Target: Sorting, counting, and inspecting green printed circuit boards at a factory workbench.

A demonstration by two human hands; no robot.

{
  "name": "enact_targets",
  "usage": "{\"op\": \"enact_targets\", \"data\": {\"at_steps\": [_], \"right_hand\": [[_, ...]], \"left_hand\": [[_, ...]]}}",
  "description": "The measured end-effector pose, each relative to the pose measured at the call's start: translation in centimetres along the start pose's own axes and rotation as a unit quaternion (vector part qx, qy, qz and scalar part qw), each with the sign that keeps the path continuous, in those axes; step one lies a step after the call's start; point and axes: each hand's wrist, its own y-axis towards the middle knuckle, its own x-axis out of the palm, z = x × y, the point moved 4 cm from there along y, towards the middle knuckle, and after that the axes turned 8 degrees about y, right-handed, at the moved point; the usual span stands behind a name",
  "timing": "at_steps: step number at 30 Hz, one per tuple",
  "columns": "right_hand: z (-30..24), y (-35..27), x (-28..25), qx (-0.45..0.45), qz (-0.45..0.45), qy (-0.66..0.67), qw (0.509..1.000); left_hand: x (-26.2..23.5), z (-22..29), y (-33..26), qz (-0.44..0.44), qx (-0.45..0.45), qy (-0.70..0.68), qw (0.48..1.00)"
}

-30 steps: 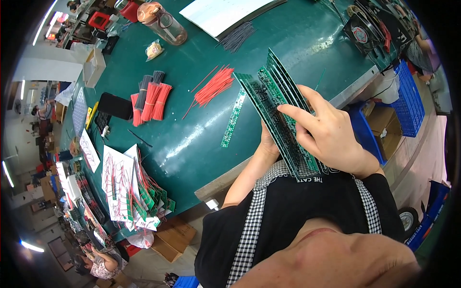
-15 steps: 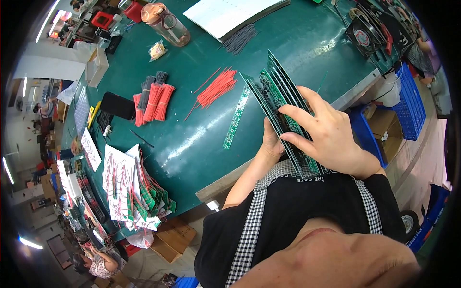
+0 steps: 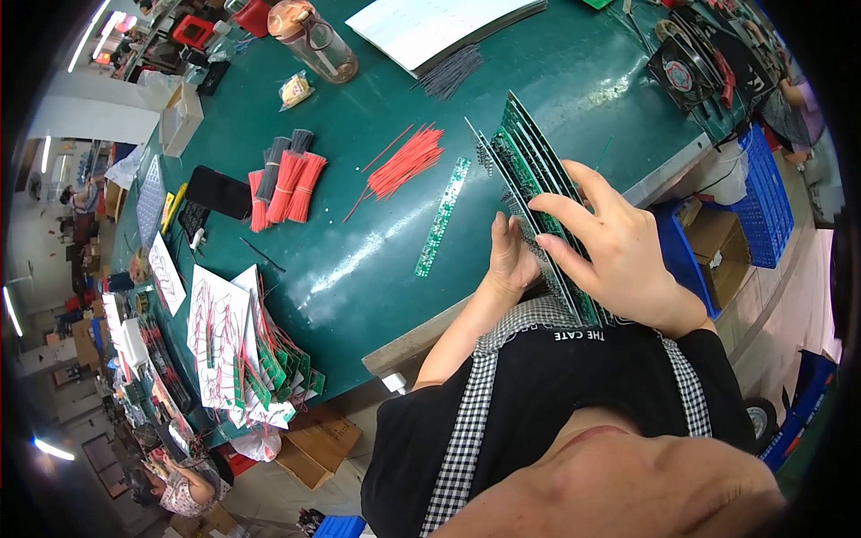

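Observation:
Several green circuit-board panels (image 3: 518, 148) stand on edge in front of my chest, fanned slightly apart at their far ends. My right hand (image 3: 619, 242) grips them from the right, with thumb and fingers over their upper edges. To their left is my left hand (image 3: 514, 255), palm showing and fingers stretched out beside the nearest panel; whether it touches the panel is hard to see. On the table just left of the panels lies a narrow green circuit-board strip (image 3: 444, 215).
Loose red wires (image 3: 405, 163), bundled red wires (image 3: 294, 188) and dark wires (image 3: 451, 72) lie on the green table (image 3: 359, 314). A bottle (image 3: 314, 45), phone (image 3: 218, 193) and paper stack (image 3: 439, 27) are farther off. Wired boards (image 3: 278, 372) sit at left, a blue crate (image 3: 762, 197) at right.
The panels have shifted slightly right and tilted, their leftmost ones now closer together. My left hand's fingers have straightened and come away from between the panels' lower part.

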Motion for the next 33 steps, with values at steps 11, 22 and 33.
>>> {"op": "enact_targets", "data": {"at_steps": [11,22,33], "right_hand": [[0.4,0.1,-0.2,0.004,0.002,0.022,1.000],[8.3,-2.1,2.2,0.250,0.023,0.413,0.876],[13.4,-2.8,8.3,0.325,-0.004,0.669,0.668]], "left_hand": [[0.1,0.0,0.1,0.006,0.020,0.013,1.000],[-0.3,0.3,1.1,0.145,0.016,0.161,0.976],[0.2,3.9,0.8,0.228,0.049,0.475,0.849]]}}
